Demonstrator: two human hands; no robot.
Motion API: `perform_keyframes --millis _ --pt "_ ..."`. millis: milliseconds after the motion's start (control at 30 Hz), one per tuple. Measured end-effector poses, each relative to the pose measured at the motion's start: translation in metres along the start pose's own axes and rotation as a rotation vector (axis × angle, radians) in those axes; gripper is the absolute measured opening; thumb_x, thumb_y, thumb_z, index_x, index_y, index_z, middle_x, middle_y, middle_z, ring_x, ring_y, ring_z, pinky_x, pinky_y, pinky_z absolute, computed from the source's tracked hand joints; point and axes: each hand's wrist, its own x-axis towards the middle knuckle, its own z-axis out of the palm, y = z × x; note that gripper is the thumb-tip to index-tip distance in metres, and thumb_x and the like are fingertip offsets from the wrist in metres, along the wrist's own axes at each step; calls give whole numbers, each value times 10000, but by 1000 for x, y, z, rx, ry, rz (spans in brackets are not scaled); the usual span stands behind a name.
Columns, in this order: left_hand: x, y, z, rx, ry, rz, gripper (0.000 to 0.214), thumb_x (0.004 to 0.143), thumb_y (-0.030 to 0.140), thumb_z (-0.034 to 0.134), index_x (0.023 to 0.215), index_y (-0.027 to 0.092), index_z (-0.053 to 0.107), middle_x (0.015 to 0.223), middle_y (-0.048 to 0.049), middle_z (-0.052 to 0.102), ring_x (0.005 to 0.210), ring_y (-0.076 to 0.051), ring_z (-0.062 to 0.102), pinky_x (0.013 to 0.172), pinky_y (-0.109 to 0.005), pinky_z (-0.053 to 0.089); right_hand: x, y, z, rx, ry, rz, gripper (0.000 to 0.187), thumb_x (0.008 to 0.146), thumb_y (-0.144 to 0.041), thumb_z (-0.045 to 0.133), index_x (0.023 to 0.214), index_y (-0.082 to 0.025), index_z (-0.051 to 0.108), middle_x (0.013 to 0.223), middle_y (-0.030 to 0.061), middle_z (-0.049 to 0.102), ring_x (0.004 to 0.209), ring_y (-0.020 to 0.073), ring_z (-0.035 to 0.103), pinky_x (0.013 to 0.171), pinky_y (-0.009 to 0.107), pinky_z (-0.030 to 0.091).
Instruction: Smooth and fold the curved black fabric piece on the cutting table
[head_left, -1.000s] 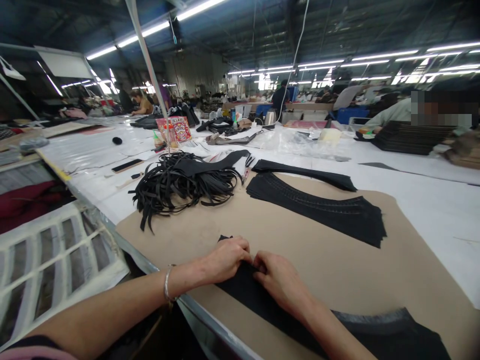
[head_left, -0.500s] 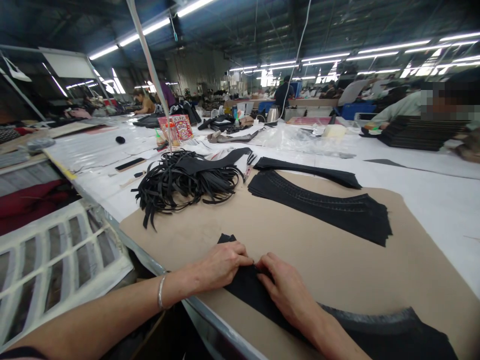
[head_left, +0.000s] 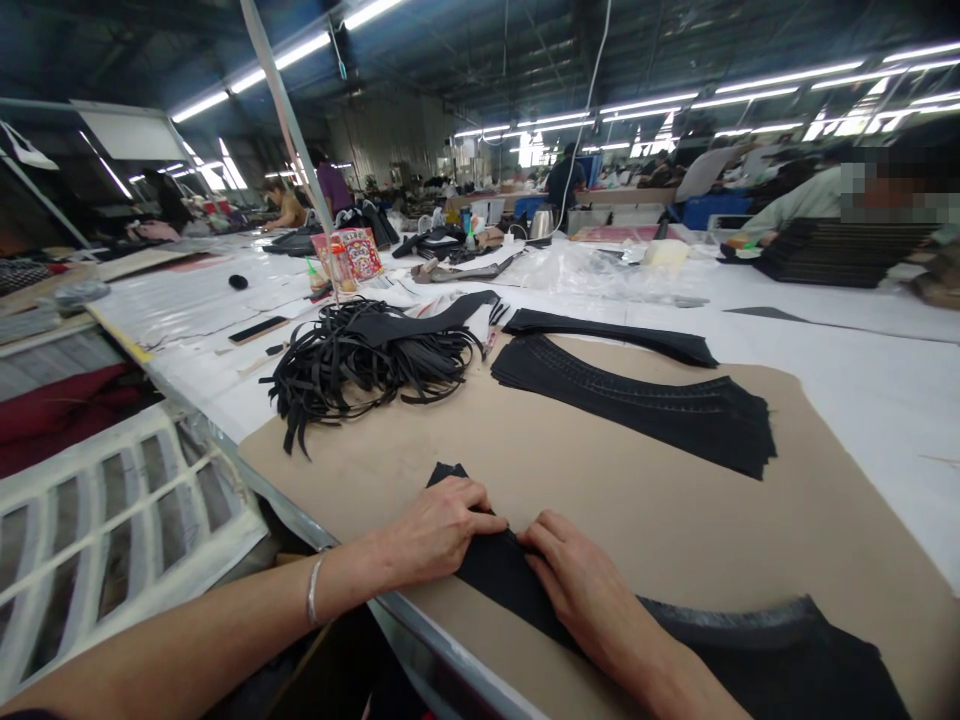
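A long, curved black fabric piece [head_left: 757, 640] lies along the table's near edge, with a greyish band on its upper curve. My left hand [head_left: 442, 530] presses down near its narrow far end, fingers curled together on the fabric and the index finger reaching along the edge. Just to the right, my right hand [head_left: 581, 570] pinches the same edge between thumb and fingers. The two sets of fingertips are close but apart. Part of the fabric is hidden under my right hand and forearm.
Beyond my hands are a stack of curved black pieces [head_left: 637, 400], a narrower black stack [head_left: 611, 338] and a heap of black strips [head_left: 360, 360]. They lie around a tan board [head_left: 390, 440]. A slanted pole [head_left: 289, 130] rises at the left. A co-worker [head_left: 802, 205] sits at far right.
My right hand has slid slightly right along the fabric edge, widening the gap between the hands. My left hand stays on the fabric. The view has shifted a little.
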Motion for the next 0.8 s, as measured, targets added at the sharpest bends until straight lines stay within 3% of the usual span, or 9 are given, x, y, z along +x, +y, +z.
perform_keyframes --millis 500,667,800 --pt "-15 11 14 74 104 31 379 873 78 426 1199 209 569 1184 -101 548 1142 -216 492 1042 -438 369 -26 12 -10 48 33 -48 202 919 -132 385 914 -206 574 941 50 555 892 174 542 813 308 446" --pt "-9 20 13 27 200 -45 326 867 78 445 1105 216 619 1175 -93 541 1127 -222 485 994 -418 405 -29 13 -11 -2 30 -54 210 928 -118 389 913 -201 582 933 47 550 892 176 535 806 311 439" --pt "4 33 17 -65 202 -50 416 843 26 417 1184 207 572 1136 -74 577 1061 -190 518 950 -362 433 -30 14 -6 -100 57 -89 220 922 -102 391 903 -189 592 912 54 550 870 187 522 791 330 440"
